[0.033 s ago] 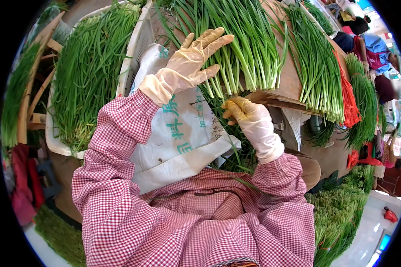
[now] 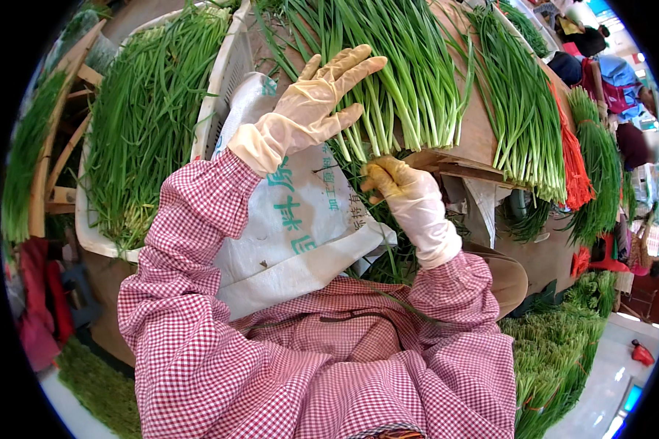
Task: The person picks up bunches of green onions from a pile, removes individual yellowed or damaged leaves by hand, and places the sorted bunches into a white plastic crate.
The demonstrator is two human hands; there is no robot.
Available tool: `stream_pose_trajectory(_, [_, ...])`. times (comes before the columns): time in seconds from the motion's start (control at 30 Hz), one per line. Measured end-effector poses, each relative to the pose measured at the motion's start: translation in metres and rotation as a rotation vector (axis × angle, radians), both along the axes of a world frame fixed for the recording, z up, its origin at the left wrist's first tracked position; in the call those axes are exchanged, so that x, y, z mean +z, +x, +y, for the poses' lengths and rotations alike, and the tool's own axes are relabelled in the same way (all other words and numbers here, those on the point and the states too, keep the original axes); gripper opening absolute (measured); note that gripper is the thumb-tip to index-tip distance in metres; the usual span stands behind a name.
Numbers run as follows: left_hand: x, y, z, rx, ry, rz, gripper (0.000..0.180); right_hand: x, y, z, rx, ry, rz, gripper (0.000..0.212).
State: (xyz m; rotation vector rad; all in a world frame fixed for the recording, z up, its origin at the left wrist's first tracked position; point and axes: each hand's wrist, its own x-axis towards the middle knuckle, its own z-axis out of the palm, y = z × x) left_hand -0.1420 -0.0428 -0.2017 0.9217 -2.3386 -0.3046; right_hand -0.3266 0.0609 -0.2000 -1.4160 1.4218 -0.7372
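My left hand (image 2: 316, 101), in a thin cream glove, has its fingers spread over the left edge of a pile of garlic chives (image 2: 399, 80). The pale stem ends of that pile point toward me on the brown tabletop. Just below those ends is my right hand (image 2: 403, 186), also gloved, its fingers curled together and yellow-stained at the tips. Whatever it may pinch is too small or hidden to name. Under my left wrist a white woven sack (image 2: 271, 227) with green print spreads toward my lap. Loose green leaves (image 2: 392, 263) lie between the sack and my right wrist.
At the left, a white crate (image 2: 214, 95) holds more garlic chives. Right of my pile lie another chive pile (image 2: 523, 117), red ties (image 2: 575, 172) and a green bundle (image 2: 597, 175). Bundled greens (image 2: 556, 358) sit low at the right. Other people (image 2: 622, 84) are at the far right.
My right hand has shifted very slightly up and to the left. My left hand and the chive pile look nearly the same.
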Motion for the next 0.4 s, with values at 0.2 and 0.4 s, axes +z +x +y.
stream_pose_trajectory(0.2, [-0.006, -0.015, -0.003, 0.069, -0.064, -0.042, 0.055, 0.013, 0.043, -0.004, 0.343, -0.239, 0.600, 0.031])
stream_pose_trajectory(0.4, [-0.011, -0.008, -0.010, 0.009, -0.108, -0.116, 0.061, 0.043, 0.007, -0.037, 0.197, -0.935, 0.861, 0.018])
